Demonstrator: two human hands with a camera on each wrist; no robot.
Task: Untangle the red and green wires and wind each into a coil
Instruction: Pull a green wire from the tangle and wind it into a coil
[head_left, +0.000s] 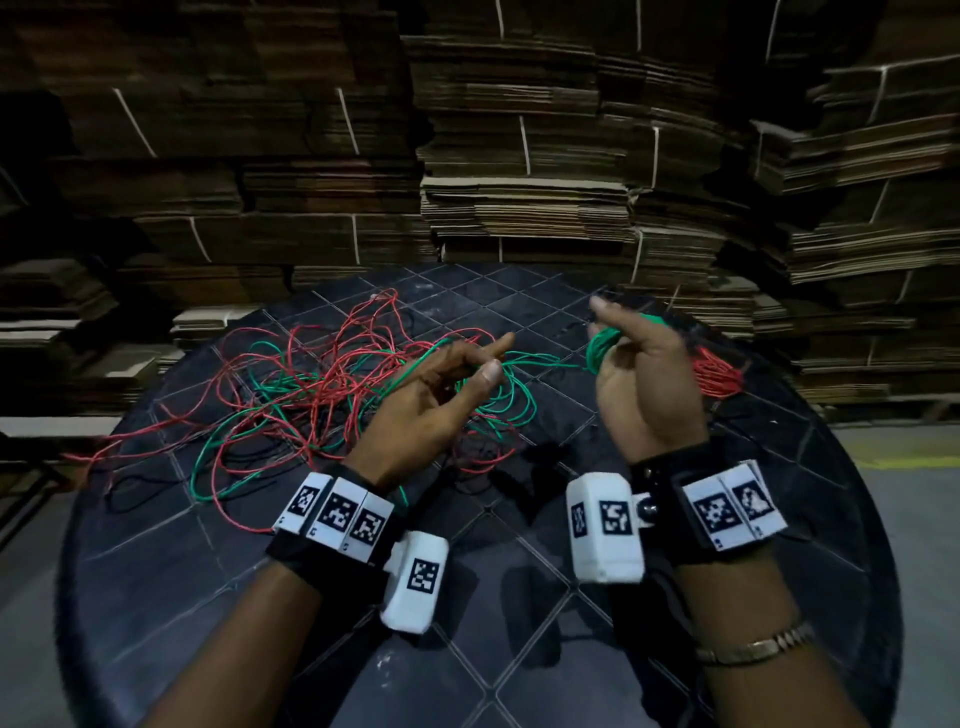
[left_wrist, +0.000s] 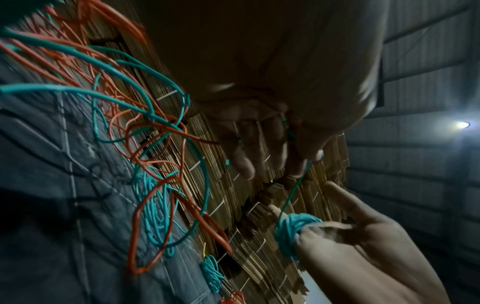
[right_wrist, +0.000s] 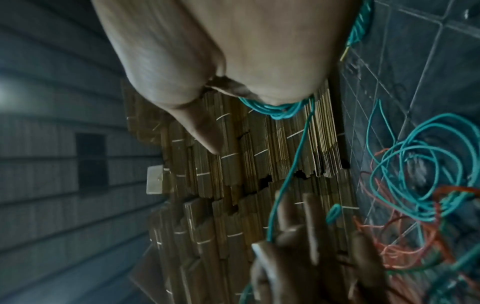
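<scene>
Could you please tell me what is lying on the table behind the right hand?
A small red wire coil lies on the black table behind the right hand, which holds a green coil. The hand covers the red coil's near part.

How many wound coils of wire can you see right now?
2: a green coil wound on the right hand, and a red coil on the table behind it. Others may be hidden.

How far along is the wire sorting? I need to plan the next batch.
Done: a red coil lies on the table behind the right hand. In hand: the right hand holds a green coil wound round its fingers, while the left hand feeds it green wire. Left: a loose tangle of red and green wire lies on the table's left side.
</scene>
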